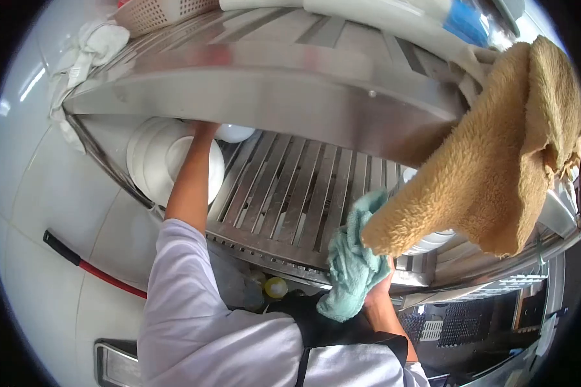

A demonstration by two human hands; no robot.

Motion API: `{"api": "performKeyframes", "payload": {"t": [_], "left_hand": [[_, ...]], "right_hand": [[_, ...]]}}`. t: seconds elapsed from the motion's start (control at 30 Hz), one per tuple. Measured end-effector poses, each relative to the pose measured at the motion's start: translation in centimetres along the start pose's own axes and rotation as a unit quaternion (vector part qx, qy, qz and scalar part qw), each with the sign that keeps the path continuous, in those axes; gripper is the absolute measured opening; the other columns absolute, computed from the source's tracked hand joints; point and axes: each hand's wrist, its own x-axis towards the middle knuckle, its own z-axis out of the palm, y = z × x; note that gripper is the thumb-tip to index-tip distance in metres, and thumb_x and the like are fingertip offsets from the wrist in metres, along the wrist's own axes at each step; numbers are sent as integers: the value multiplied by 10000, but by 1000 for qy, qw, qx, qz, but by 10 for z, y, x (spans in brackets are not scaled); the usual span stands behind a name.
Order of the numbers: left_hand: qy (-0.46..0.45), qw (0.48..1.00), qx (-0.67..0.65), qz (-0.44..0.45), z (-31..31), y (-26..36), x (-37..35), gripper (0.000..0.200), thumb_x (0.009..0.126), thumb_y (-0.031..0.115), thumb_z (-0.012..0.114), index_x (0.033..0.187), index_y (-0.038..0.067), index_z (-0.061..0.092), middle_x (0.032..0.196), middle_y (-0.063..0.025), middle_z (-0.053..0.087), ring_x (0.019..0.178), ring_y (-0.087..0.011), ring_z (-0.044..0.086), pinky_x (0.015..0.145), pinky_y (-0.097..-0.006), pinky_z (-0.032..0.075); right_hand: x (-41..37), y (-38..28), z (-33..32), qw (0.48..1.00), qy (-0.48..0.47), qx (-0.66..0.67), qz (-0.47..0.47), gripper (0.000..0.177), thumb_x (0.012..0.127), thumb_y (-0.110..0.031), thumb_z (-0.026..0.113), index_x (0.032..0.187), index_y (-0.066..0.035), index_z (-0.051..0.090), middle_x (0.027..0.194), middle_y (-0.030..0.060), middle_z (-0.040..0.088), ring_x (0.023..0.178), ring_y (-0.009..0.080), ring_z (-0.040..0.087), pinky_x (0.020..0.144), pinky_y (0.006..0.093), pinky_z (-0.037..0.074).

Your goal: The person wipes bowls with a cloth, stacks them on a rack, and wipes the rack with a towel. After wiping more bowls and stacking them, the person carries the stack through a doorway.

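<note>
My left hand (pixel 205 129) reaches in under the upper metal shelf, whose front edge hides the fingers. Close by that hand sits a rounded white dish (pixel 235 133), partly covered by the shelf. Stacked white plates (pixel 147 161) lie below and to the left of my forearm on the slatted lower shelf (pixel 290 193). My right hand (pixel 382 287) is closed round a bunched green cloth (pixel 355 264), which hangs in front of my apron and covers most of the fingers.
A tan fluffy cloth (pixel 484 161) drapes over the right end of the upper shelf (pixel 271 97), partly hiding white dishes (pixel 429 242). A white cloth (pixel 100 45) hangs at the left corner. A red pole with a black grip (pixel 103 274) leans at lower left.
</note>
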Motion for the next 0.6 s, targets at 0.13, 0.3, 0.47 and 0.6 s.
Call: {"api": "performKeyframes", "payload": {"t": [0.13, 0.3, 0.47, 0.6], "left_hand": [[-1, 1000, -25, -14, 12, 3, -3, 328, 932, 313, 584, 942, 16, 724, 918, -192, 729, 848, -387, 694, 790, -460, 537], [43, 996, -60, -47, 33, 32, -30, 318, 926, 297, 591, 936, 7, 722, 919, -196, 729, 843, -393, 693, 788, -451, 540], [148, 981, -80, -97, 43, 60, -54, 308, 919, 281, 598, 930, -1, 719, 919, -199, 729, 838, -398, 692, 787, -441, 542], [50, 834, -285, -470, -46, 115, -65, 460, 975, 387, 586, 1088, -52, 661, 1065, -223, 711, 941, -360, 695, 873, -394, 538]], "right_hand": [[3, 4, -5, 1000, 10, 3, -21, 508, 996, -550, 483, 1157, -90, 626, 1088, 120, 672, 1024, 309, 642, 935, 472, 519], [-1, 8, 2, 999, -36, 3, 11, 499, 998, -532, 489, 1177, -85, 614, 1087, 123, 663, 1017, 313, 635, 939, 473, 513], [6, 8, 5, 997, -61, -50, 9, 559, 1006, -494, 472, 1346, -53, 526, 1305, 161, 606, 1183, 342, 593, 1032, 488, 466], [20, 7, 42, 988, -57, -141, -28, 536, 1022, -464, 446, 1361, -53, 507, 1313, 134, 581, 1184, 284, 581, 1027, 430, 474]]}}
